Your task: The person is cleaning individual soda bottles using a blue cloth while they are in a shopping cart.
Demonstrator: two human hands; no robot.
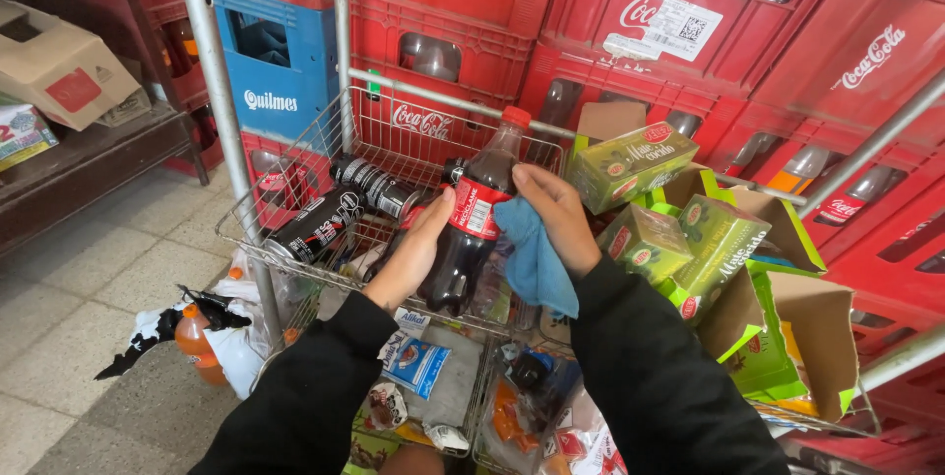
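Note:
My left hand [411,251] grips a dark cola bottle [472,224] with a red cap and red label, held tilted over a wire basket [295,165]. My right hand [553,214] presses a blue cloth [535,260] against the bottle's side. Both arms wear black sleeves. Two more dark bottles [335,211] lie on their sides in the basket, just left of my left hand.
Green boxes [630,165] fill open cardboard cartons at the right. Red and blue bottle crates [472,32] are stacked behind. A metal upright [221,101] stands at left, beside a dark shelf with a cardboard box [59,66]. An orange spray bottle [197,342] lies on the tiled floor.

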